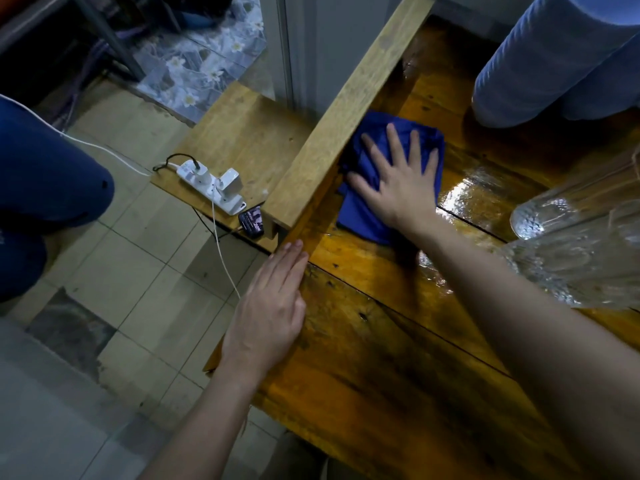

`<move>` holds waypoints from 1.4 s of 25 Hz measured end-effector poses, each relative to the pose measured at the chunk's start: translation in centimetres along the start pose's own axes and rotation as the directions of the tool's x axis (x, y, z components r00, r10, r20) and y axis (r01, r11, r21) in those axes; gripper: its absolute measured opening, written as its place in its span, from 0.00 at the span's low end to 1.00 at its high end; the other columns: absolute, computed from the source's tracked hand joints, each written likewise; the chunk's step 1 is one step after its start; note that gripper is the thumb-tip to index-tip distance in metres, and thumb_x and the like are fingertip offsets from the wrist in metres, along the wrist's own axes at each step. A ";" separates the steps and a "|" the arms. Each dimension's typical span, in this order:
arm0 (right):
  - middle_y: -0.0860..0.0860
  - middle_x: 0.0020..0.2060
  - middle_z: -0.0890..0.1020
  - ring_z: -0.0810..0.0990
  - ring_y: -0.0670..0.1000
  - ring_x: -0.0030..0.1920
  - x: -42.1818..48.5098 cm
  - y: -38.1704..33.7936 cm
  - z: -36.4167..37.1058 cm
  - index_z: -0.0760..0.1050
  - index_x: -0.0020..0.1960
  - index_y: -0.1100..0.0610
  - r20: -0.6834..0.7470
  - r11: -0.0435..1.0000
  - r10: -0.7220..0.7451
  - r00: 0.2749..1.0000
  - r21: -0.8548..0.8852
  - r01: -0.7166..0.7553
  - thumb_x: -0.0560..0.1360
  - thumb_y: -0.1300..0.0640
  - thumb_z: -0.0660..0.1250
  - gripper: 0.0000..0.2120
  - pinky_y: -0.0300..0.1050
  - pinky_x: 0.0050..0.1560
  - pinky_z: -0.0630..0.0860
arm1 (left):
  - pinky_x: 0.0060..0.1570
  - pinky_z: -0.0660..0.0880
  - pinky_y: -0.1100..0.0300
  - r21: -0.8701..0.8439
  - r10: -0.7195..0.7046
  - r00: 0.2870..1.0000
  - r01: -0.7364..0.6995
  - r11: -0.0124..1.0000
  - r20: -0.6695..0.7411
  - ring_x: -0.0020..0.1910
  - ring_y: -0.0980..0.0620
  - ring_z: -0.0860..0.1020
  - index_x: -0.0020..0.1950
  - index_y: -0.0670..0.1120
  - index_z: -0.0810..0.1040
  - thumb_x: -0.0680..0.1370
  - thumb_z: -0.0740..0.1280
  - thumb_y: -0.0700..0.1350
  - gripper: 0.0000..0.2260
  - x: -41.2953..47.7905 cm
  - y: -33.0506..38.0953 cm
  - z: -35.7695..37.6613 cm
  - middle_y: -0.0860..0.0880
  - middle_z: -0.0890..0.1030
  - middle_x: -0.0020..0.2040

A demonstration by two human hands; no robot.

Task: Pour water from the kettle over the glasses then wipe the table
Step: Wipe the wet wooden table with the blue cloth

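Observation:
My right hand lies flat with fingers spread on a blue cloth, pressing it onto the wet wooden table beside a raised wooden beam. My left hand rests flat with straight fingers on the table's left edge. Two clear patterned glasses stand at the right, close to my right forearm. Water shines on the boards between the cloth and the glasses. No kettle is in view.
A lower wooden shelf left of the beam carries a white power strip with plugs, cables and a small dark pack. A person's blue sleeve rests on the table's far right. Another person's leg is at the left over the tiled floor.

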State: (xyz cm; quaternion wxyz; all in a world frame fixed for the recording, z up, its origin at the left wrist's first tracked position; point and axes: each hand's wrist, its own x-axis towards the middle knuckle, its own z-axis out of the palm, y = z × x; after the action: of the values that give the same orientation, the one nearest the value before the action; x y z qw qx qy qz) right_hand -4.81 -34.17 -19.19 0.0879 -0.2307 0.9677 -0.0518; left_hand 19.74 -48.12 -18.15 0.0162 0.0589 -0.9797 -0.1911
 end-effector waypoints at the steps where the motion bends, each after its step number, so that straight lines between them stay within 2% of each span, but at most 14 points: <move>1: 0.51 0.81 0.44 0.41 0.61 0.79 1.4 0.6 -0.3 0.46 0.79 0.40 0.001 1.000 0.016 1.000 -0.001 -0.016 0.76 0.29 0.45 0.34 0.69 0.73 0.39 | 0.77 0.49 0.60 -0.007 0.002 1.000 -0.002 1.000 -0.007 0.76 0.50 0.61 0.74 0.41 0.66 0.79 0.53 0.43 0.23 0.1 0.0 0.0 0.44 0.66 0.75; 8: 0.52 0.81 0.44 0.39 0.61 0.79 4.7 1.3 -0.8 0.46 0.80 0.42 -0.015 0.997 0.072 0.997 0.030 -0.071 0.79 0.38 0.45 0.30 0.69 0.74 0.37 | 0.76 0.57 0.54 -0.018 0.005 1.000 -0.005 1.000 -0.019 0.76 0.51 0.61 0.74 0.42 0.66 0.79 0.54 0.43 0.23 0.1 0.2 -0.2 0.45 0.65 0.76; 12: 0.53 0.81 0.45 0.40 0.62 0.79 3.2 1.1 -0.8 0.45 0.80 0.44 -0.023 0.999 0.046 0.999 0.011 -0.046 0.81 0.41 0.45 0.29 0.69 0.74 0.39 | 0.77 0.50 0.58 0.000 0.001 1.000 -0.001 1.000 -0.005 0.77 0.53 0.59 0.75 0.43 0.65 0.80 0.53 0.44 0.23 0.0 0.3 -0.3 0.47 0.64 0.76; 15: 0.53 0.81 0.46 0.43 0.63 0.79 -0.3 0.4 -0.4 0.46 0.80 0.45 -0.026 1.000 0.020 0.999 -0.023 -0.021 0.80 0.40 0.43 0.29 0.69 0.75 0.41 | 0.76 0.44 0.65 -0.012 0.007 1.000 -0.008 1.000 -0.018 0.76 0.53 0.60 0.74 0.42 0.66 0.79 0.54 0.43 0.23 0.2 0.4 -0.4 0.46 0.65 0.76; 18: 0.54 0.80 0.52 0.48 0.63 0.79 -6.3 -1.4 0.6 0.51 0.80 0.45 -0.059 1.000 0.024 0.998 -0.003 -0.024 0.77 0.38 0.42 0.32 0.70 0.74 0.45 | 0.75 0.46 0.66 -0.015 0.022 1.000 -0.022 1.000 -0.022 0.75 0.50 0.63 0.73 0.41 0.68 0.78 0.55 0.41 0.22 0.3 0.5 -0.5 0.44 0.67 0.75; 20: 0.54 0.80 0.52 0.48 0.63 0.79 -10.8 -2.6 1.3 0.52 0.80 0.45 -0.058 1.000 0.007 0.998 0.017 -0.006 0.77 0.38 0.44 0.32 0.70 0.74 0.46 | 0.75 0.47 0.67 -0.003 0.029 0.999 -0.029 1.000 -0.029 0.74 0.49 0.64 0.72 0.40 0.69 0.78 0.55 0.41 0.22 0.3 0.4 -0.5 0.44 0.68 0.74; 23: 0.53 0.81 0.47 0.43 0.62 0.79 -18.1 -2.7 2.4 0.47 0.80 0.44 -0.035 1.000 -0.011 0.999 0.010 0.011 0.78 0.37 0.46 0.32 0.68 0.75 0.44 | 0.75 0.54 0.61 -0.002 0.043 0.998 -0.043 0.999 -0.039 0.74 0.48 0.64 0.72 0.41 0.68 0.78 0.53 0.43 0.23 0.1 0.5 -0.4 0.44 0.68 0.74; 27: 0.52 0.81 0.46 0.42 0.60 0.79 -23.4 -1.4 3.1 0.45 0.80 0.43 -0.028 1.000 0.027 0.999 0.012 -0.026 0.79 0.36 0.47 0.31 0.68 0.75 0.47 | 0.74 0.61 0.51 -0.001 0.035 0.998 -0.035 0.999 -0.050 0.74 0.49 0.64 0.73 0.41 0.67 0.78 0.51 0.44 0.24 -0.1 0.6 -0.4 0.44 0.67 0.75; 35: 0.52 0.81 0.46 0.41 0.60 0.79 -17.8 -0.1 2.0 0.47 0.80 0.42 -0.063 0.973 0.222 0.973 0.073 -0.217 0.78 0.31 0.45 0.34 0.67 0.76 0.42 | 0.73 0.62 0.50 0.022 0.027 0.999 -0.027 0.999 -0.020 0.74 0.48 0.64 0.73 0.40 0.67 0.79 0.53 0.42 0.23 -0.2 0.6 -0.6 0.43 0.67 0.74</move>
State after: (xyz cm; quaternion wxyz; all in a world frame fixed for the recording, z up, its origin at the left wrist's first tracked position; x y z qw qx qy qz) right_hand 11.20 -26.28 -18.55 0.0664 -0.1174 0.9875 -0.0818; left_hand 19.88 -47.78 -17.33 0.0282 0.0478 -0.9822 -0.1795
